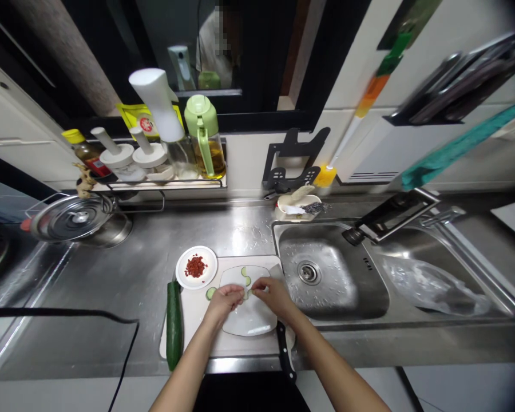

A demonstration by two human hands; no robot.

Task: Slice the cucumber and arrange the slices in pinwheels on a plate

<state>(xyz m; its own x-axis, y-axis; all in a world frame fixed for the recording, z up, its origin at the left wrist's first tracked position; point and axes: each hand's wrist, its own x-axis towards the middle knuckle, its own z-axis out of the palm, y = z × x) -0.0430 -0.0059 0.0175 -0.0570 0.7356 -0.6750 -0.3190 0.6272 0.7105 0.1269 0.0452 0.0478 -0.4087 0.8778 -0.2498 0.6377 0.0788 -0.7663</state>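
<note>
Over a white squarish plate [251,321], both of my hands are in a pinch, close together. A small cucumber slice [248,294] shows between the fingertips of my left hand [226,302] and my right hand [273,293]; the fingers partly cover it. Further back on the plate lie thin cut cucumber slices [245,273]. Another cucumber slice [210,293] rests on the cutting board [193,337], beside my left hand. The rest of the cucumber [174,326] lies along the board's left edge. A black-handled knife [285,352] lies at the right, partly under my right forearm.
A small white dish [179,269] with chopped red pieces [195,265] stands at the board's back left. To the right is a steel sink [326,286]. Seasoning jars and an oil bottle [206,143] line a rack behind. A lidded pot [107,229] sits back left; a black cable [68,313] crosses the counter.
</note>
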